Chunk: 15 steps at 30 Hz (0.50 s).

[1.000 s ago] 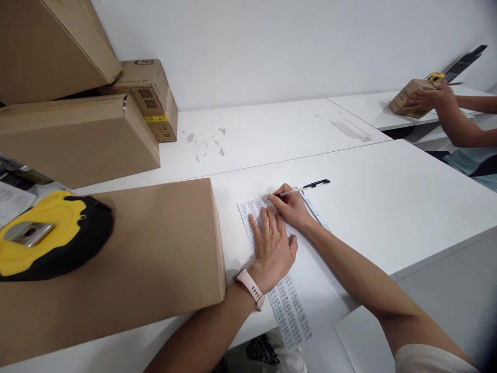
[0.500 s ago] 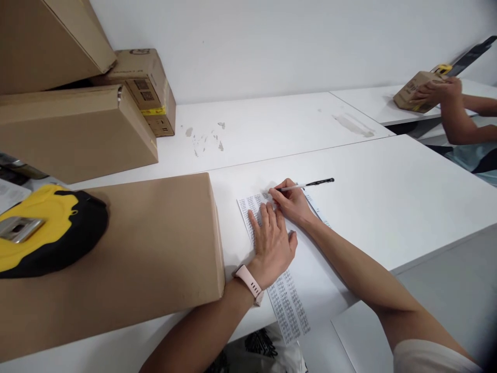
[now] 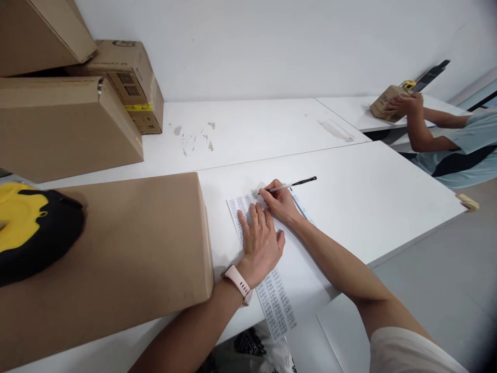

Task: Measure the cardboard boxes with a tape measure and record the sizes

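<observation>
A narrow printed sheet full of small rows of text lies on the white table. My left hand, with a pink watch on its wrist, rests flat on the sheet with fingers stretched out. My right hand grips a black and white pen, its tip touching the top of the sheet.
A large flat cardboard box lies at my left with a yellow and black tape measure on it. More cardboard boxes are stacked at the back left. At the far right another person's hands hold a small box on another table.
The view has swung slightly to the right, so everything sits further left in the picture. My hands and the pen stay on the sheet in the same pose.
</observation>
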Tool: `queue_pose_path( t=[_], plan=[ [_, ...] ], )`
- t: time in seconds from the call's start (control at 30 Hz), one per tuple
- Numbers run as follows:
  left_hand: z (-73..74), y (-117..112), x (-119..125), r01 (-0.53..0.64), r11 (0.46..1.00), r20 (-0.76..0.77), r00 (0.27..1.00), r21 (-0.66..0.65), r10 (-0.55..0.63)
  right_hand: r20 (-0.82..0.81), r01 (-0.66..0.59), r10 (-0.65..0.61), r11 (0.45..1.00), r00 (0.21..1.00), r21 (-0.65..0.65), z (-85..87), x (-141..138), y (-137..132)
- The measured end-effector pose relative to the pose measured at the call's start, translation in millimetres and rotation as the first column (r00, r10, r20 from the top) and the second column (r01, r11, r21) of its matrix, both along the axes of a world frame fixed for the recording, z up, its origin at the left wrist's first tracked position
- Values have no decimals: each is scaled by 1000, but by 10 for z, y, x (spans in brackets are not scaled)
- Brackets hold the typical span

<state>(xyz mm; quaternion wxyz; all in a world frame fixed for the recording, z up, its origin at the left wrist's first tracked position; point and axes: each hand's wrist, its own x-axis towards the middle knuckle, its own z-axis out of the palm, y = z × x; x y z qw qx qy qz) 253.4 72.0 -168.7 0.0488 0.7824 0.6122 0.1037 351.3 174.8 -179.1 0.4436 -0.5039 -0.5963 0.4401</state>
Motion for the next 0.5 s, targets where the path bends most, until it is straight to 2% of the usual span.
queue_pose_path(
  t=[0.17, 0.5],
  plan=[
    [5, 2, -3, -3, 1000, 0, 1000, 5, 3, 87, -17, 9, 995, 996, 102, -16, 6, 32],
    [-6, -9, -5, 12, 1000, 28, 1000, 22, -13, 207, -55, 28, 991, 978, 122, 38, -34, -3]
  ],
)
